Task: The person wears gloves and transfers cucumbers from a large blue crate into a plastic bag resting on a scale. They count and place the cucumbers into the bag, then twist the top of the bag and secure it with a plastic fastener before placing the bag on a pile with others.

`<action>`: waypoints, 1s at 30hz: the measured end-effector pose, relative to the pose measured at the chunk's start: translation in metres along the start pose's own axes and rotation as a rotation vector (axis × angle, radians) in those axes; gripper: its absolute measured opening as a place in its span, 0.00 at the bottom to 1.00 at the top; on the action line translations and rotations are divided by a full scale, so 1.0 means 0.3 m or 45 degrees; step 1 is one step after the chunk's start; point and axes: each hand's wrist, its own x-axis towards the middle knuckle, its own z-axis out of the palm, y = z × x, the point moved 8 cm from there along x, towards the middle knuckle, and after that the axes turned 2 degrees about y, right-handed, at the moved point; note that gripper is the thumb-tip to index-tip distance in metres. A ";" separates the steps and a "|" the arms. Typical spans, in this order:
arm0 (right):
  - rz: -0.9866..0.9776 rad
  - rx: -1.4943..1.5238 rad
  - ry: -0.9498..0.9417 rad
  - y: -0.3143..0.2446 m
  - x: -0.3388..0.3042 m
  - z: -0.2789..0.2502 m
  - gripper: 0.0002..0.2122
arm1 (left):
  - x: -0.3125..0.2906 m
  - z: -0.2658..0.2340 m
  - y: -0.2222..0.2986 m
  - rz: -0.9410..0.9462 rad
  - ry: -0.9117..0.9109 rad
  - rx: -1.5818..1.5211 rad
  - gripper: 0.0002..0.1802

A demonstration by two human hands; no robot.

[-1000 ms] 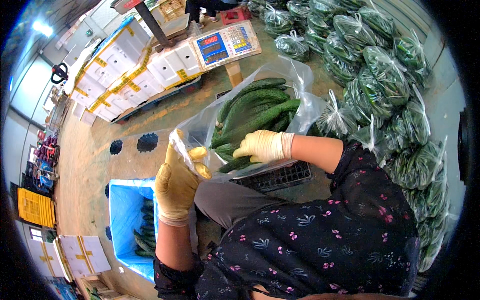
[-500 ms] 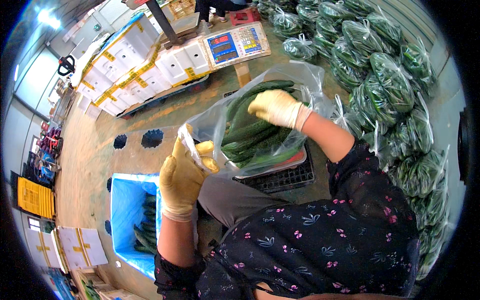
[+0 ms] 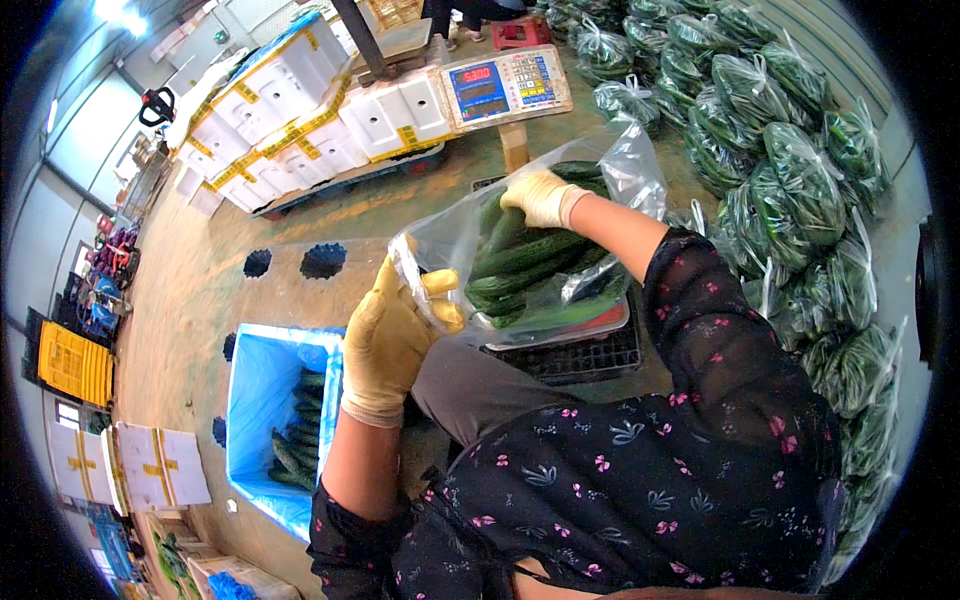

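My left hand (image 3: 400, 325), in a yellowish work glove, pinches the bunched near-left edge of a clear plastic bag (image 3: 435, 245). Several long dark green cucumbers (image 3: 530, 265) lie side by side inside the bag. Reaching into its mouth, my gloved right hand (image 3: 542, 198) has its fingers curled over the end of one cucumber; the fingertips are partly hidden. The bag rests on a pale tray (image 3: 610, 330) atop a black slotted crate (image 3: 575, 355). At my left stands a box lined with blue plastic (image 3: 262, 400), with more cucumbers (image 3: 300, 440) in it.
A digital scale display (image 3: 508, 88) stands ahead, beside stacked white foam boxes (image 3: 395, 118) on a pallet. Filled cucumber bags (image 3: 795, 185) pile up along the right wall. A yellow crate (image 3: 75, 360) is far left. Someone's legs (image 3: 470, 15) show at the back.
My right hand has shifted slightly toward the far-left side of the bag's mouth, its fingers lower among the cucumbers. The left hand keeps its pinch. The view has swung a little, and the display's digits differ.
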 end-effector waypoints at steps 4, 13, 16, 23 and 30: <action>-0.018 -0.001 0.392 0.021 -0.077 -0.203 0.11 | 0.008 0.008 0.002 -0.009 -0.024 -0.061 0.44; 0.120 0.689 0.976 0.148 -0.368 -0.504 0.17 | 0.041 0.013 0.014 0.008 -0.097 -0.238 0.40; 0.193 0.852 1.084 0.136 -0.444 -0.565 0.19 | 0.033 -0.003 0.007 0.020 -0.076 -0.264 0.38; 0.150 1.759 1.265 0.095 -0.502 -0.636 0.19 | -0.005 -0.086 -0.005 0.043 0.158 -0.004 0.36; 0.094 1.988 1.297 -0.021 -0.480 -0.681 0.17 | -0.070 -0.101 0.036 0.126 0.245 0.110 0.35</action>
